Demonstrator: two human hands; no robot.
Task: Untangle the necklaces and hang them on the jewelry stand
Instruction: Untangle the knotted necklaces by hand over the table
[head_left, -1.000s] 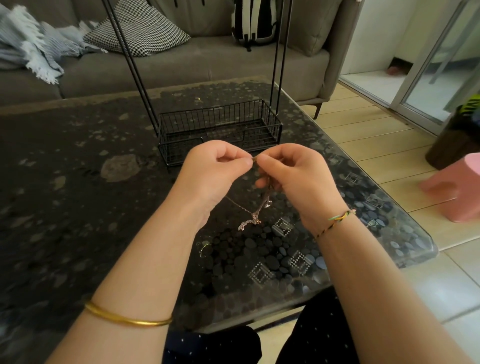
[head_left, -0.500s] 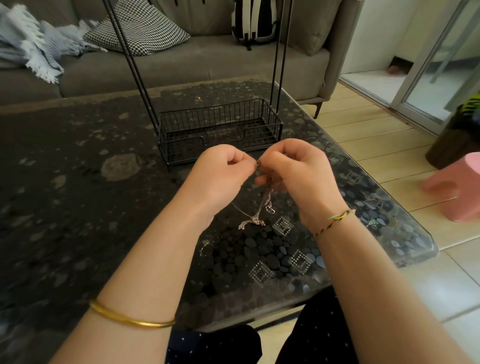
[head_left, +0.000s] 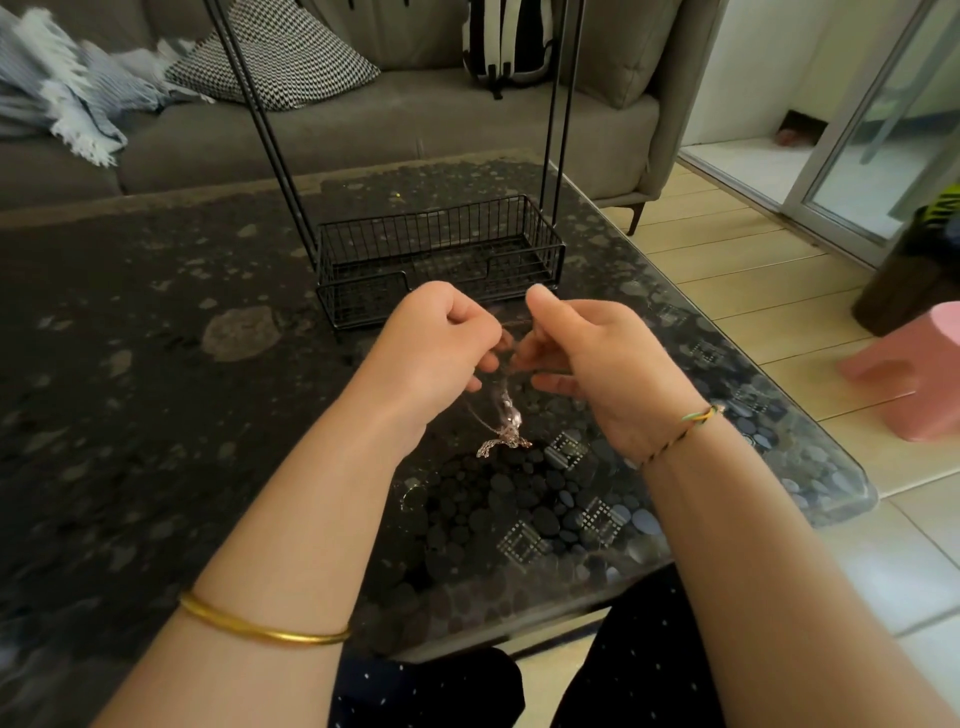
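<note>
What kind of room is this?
It looks like a living room in someone's home. There's a big grey sofa with a checked cushion and a fringed blanket, a low glass-topped table in front of it, and a sliding glass door at the side.

A dark pebble-patterned glass table (head_left: 156, 415) bears a black wire jewelry stand (head_left: 441, 260) with a basket base at 12 o'clock. At the stand's 5 o'clock, the tangled silver necklaces (head_left: 504, 442) touch the glass with their lower end.

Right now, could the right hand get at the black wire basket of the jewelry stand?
Probably yes: the black wire basket sits just beyond the right hand, nothing between them, though that hand holds the tangled silver necklace chains.
</note>
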